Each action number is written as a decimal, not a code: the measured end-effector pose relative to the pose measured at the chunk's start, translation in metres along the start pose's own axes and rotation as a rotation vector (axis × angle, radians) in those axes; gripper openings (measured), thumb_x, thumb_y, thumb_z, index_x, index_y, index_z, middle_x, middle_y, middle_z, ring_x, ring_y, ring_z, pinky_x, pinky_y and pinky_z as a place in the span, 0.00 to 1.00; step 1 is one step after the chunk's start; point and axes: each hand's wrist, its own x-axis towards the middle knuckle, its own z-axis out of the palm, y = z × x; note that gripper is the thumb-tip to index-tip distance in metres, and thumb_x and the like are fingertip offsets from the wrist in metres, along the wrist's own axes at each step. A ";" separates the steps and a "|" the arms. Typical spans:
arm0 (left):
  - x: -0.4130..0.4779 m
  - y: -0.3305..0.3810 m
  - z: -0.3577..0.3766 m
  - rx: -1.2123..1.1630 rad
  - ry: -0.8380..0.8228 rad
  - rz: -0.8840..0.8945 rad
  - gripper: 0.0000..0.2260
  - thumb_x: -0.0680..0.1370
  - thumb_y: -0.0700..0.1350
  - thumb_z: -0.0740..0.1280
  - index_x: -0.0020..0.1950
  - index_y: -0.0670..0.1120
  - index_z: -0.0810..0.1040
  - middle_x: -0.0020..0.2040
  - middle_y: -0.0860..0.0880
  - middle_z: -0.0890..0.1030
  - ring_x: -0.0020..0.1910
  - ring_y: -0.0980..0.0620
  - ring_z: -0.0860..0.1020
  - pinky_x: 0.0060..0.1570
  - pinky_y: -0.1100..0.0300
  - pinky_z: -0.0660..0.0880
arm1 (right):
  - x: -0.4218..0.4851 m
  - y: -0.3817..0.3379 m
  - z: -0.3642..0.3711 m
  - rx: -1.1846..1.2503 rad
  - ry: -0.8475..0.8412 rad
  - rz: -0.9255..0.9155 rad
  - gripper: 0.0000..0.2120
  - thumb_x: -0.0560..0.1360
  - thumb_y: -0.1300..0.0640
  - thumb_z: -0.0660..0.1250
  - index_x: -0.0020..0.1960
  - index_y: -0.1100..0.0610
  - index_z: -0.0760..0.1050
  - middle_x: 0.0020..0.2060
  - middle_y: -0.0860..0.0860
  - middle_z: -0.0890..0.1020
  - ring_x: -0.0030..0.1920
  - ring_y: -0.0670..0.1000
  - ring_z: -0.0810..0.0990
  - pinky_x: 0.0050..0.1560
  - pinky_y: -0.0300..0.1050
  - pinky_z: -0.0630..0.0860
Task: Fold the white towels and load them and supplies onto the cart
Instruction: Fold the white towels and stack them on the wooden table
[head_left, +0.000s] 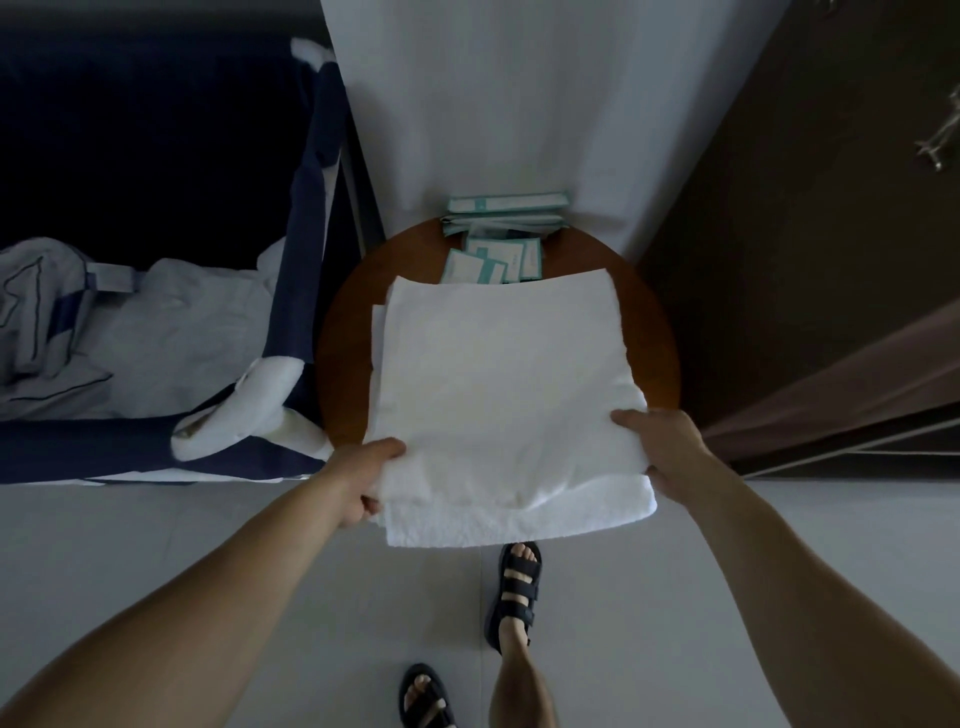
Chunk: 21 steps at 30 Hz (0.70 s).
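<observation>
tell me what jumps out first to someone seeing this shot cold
The bright stack of folded white towels fills the centre, gripped at its near corners by the left hand and right hand over a round wooden table. Teal-and-white packets lie behind it, and a navy fabric bin of crumpled linen stands at left.

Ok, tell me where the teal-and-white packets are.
In the head view, the teal-and-white packets lie at the far edge of the round wooden table, just beyond the folded white towels.

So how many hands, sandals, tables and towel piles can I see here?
Hands: 2 (left hand, right hand)
Sandals: 2
Table: 1
Towel pile: 1
Total: 6
</observation>
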 end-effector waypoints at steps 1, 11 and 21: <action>-0.004 0.011 -0.001 -0.052 -0.022 0.007 0.13 0.76 0.46 0.72 0.56 0.42 0.76 0.44 0.43 0.79 0.36 0.47 0.75 0.26 0.63 0.64 | -0.001 -0.010 0.000 0.040 0.009 -0.019 0.11 0.71 0.63 0.75 0.52 0.63 0.80 0.51 0.62 0.84 0.50 0.64 0.83 0.55 0.63 0.80; -0.002 -0.037 -0.009 -0.234 -0.111 0.083 0.15 0.71 0.43 0.75 0.55 0.42 0.80 0.49 0.42 0.86 0.45 0.42 0.85 0.43 0.47 0.82 | 0.001 0.020 -0.031 -0.006 0.071 -0.034 0.05 0.70 0.63 0.75 0.44 0.59 0.80 0.44 0.59 0.84 0.42 0.60 0.83 0.47 0.57 0.80; 0.037 -0.074 -0.009 0.086 -0.064 0.147 0.13 0.73 0.46 0.75 0.57 0.47 0.80 0.45 0.52 0.87 0.41 0.51 0.85 0.34 0.61 0.80 | 0.029 0.079 -0.024 -0.357 0.261 -0.032 0.06 0.69 0.55 0.69 0.41 0.58 0.76 0.38 0.54 0.79 0.36 0.53 0.76 0.34 0.43 0.71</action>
